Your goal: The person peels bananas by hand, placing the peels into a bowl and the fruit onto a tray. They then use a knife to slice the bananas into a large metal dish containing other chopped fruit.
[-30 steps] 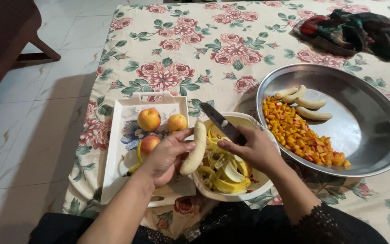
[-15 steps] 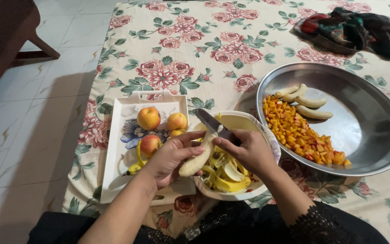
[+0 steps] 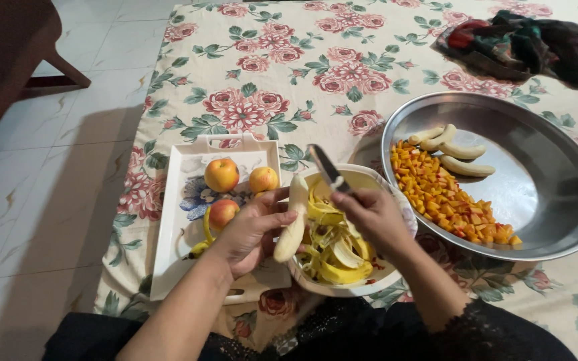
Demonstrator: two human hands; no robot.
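Pale marbled floor tiles (image 3: 68,127) on the left, with a dark wooden chair (image 3: 5,50) at the upper corner; beside them a cream cloth printed with pink roses (image 3: 289,80) spreads across the surface where the work takes place. Left hand (image 3: 249,230) wraps closed around a peeled banana (image 3: 294,219), held nearly upright over the near rim of a white bowl (image 3: 396,200); thumb and fingers curl round its lower half. Right hand (image 3: 372,217) grips a knife (image 3: 329,168) by the handle, fist closed, dark blade pointing up and away, its tip above the bowl's far edge and just right of the banana's top. Blade and banana look apart, though close. Bowl holds a heap of yellow banana peels (image 3: 336,251). To the left sits a white rectangular tray (image 3: 175,227) with handles, carrying three red-yellow apples (image 3: 221,175) and a strip of unpeeled banana skin partly hidden behind the left hand. To the right, touching or just beside the bowl, a large round steel platter (image 3: 543,180) carries a band of diced orange fruit (image 3: 446,197) along its near-left side and four peeled bananas (image 3: 459,160) lying beyond the dice. A crumpled dark patterned cloth (image 3: 530,47) lies at the upper right, well apart from the platter. Black lace-edged sleeve (image 3: 483,331) shows on the right forearm at bottom.
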